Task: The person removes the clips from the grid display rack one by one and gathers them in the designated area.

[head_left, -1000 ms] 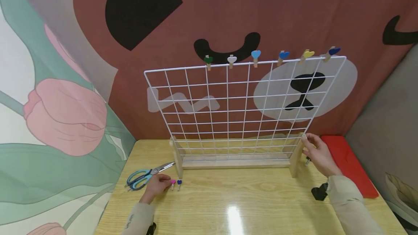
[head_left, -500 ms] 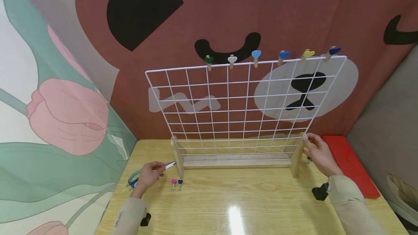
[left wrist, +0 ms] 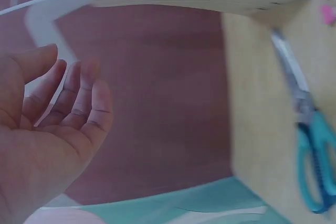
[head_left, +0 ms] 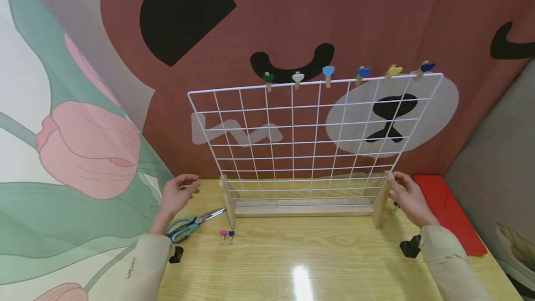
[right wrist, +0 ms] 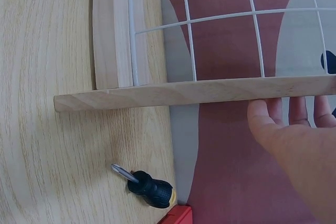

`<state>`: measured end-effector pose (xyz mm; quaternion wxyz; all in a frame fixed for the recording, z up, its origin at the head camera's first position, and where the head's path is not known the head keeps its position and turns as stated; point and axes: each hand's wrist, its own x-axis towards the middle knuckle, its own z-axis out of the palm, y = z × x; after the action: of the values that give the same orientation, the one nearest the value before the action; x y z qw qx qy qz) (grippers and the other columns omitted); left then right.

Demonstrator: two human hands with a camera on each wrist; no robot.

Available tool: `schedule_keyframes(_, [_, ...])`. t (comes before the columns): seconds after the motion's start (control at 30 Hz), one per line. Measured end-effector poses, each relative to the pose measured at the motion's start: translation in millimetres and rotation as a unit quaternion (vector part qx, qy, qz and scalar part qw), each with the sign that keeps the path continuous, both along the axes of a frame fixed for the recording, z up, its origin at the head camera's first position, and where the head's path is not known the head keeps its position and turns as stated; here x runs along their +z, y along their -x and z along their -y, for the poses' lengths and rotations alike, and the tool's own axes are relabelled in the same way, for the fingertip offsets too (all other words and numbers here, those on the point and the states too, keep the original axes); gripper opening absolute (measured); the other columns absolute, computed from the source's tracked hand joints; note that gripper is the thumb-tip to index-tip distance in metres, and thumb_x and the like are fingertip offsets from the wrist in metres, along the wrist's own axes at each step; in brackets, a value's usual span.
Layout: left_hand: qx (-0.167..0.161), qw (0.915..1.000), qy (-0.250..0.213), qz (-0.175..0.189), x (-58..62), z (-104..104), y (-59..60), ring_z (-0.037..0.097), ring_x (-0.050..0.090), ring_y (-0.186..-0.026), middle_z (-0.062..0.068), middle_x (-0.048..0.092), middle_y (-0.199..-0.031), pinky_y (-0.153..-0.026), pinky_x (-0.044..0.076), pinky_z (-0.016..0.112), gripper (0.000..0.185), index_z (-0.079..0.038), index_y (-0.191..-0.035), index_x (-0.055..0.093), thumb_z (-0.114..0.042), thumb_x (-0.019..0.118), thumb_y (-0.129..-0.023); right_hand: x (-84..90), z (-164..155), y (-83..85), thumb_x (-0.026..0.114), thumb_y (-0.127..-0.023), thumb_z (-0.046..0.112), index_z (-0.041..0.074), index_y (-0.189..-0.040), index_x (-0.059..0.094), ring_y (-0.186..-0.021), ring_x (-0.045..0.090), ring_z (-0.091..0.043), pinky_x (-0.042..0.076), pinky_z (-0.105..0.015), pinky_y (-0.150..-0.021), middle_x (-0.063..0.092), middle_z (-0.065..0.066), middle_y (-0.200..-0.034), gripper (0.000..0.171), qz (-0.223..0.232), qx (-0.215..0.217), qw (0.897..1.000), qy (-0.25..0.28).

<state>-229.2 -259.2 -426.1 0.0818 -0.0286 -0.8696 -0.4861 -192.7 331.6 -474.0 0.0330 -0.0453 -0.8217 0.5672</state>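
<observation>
A white wire grid panel (head_left: 292,143) stands upright in a wooden stand with two side posts. My right hand (head_left: 411,201) touches the right wooden post (right wrist: 194,93) on its outer side with thumb and fingertips; whether any fingertip goes round it is hidden. My left hand (head_left: 177,196) is in the air left of the left post (head_left: 228,203), fingers loosely bent, holding nothing. Several clothespins with coloured hearts, among them a yellow-heart clothespin (head_left: 394,71), sit along the grid's top wire. Scissors (head_left: 194,224) with blue-black handles lie below the left hand.
A pink-heart clothespin (head_left: 223,236) and a dark-blue-heart clothespin (head_left: 231,236) lie before the left post. Beyond the right post are a short screwdriver (right wrist: 149,188) and a red flat case (head_left: 447,212). A patterned cloth hangs behind the table (head_left: 267,259).
My left hand has moved from beside the two loose clothespins, over the scissors, up and left to beside the left post. My right hand stays at the right post.
</observation>
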Motion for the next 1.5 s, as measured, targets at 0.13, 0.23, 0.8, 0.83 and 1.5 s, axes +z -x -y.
schedule_keyframes(0.13, [-0.005, 0.999, -0.014, -0.041, 30.9, -4, 6.0, 0.01, 0.066, -0.073, 0.016, 0.068, -0.094, -0.062, 0.053, 0.025, 0.027, 0.003, -0.112, 0.064, -0.017, 0.063, -0.094, 2.8, -1, 0.5, 0.039, -0.102, 0.041, -0.006, -0.134, 0.029, -0.109, 0.044, -0.017, 0.05, -0.015, -0.079, 0.034, -0.018, -0.131, 0.058, -0.005, -0.001, 1.0, 0.004])
schedule_keyframes(0.23, [-0.007, 0.9971, -0.035, -0.067, 54.1, -9, 7.9, 0.004, 0.064, -0.071, 0.007, 0.068, -0.09, -0.062, 0.053, 0.022, 0.029, 0.002, -0.115, 0.063, -0.018, 0.063, -0.094, 3.4, -1, 1.4, 0.039, -0.102, 0.042, -0.005, -0.133, 0.03, -0.107, 0.045, -0.014, 0.051, -0.017, -0.079, 0.035, -0.017, -0.13, 0.057, -0.003, -0.004, 1.0, 0.007])
schedule_keyframes(0.8, [-0.019, 0.9847, -0.075, -0.156, 150.1, -31, -9.3, 0.007, 0.066, -0.075, -0.003, 0.068, -0.088, -0.066, 0.053, 0.018, 0.027, -0.007, -0.115, 0.065, -0.019, 0.067, -0.092, -0.7, 2, 0.5, 0.041, -0.102, 0.039, -0.006, -0.13, 0.032, -0.1, 0.048, -0.003, 0.05, -0.014, -0.076, 0.037, -0.017, -0.126, 0.054, -0.017, -0.007, 1.0, 0.012])
schedule_keyframes(0.83, [-0.022, 0.9845, -0.069, -0.16, 154.5, -33, -9.7, 0.007, 0.066, -0.075, -0.004, 0.068, -0.088, -0.067, 0.053, 0.018, 0.028, -0.006, -0.116, 0.065, -0.02, 0.067, -0.092, -0.5, 2, 0.3, 0.041, -0.102, 0.039, -0.007, -0.13, 0.032, -0.1, 0.048, -0.004, 0.049, -0.013, -0.076, 0.037, -0.017, -0.126, 0.055, -0.016, -0.007, 1.0, 0.011])
schedule_keyframes(1.5, [-0.145, 0.9442, -0.004, -0.296, 217.3, -115, -4.0, 0.008, 0.064, -0.078, 0.005, 0.07, -0.093, -0.072, 0.051, 0.022, 0.019, -0.003, -0.105, 0.07, -0.011, 0.069, -0.089, 0.9, 4, 1.2, 0.038, -0.102, 0.041, -0.006, -0.136, 0.027, -0.107, 0.046, -0.018, 0.051, -0.016, -0.077, 0.034, -0.022, -0.133, 0.059, 0.005, -0.008, 1.0, -0.008])
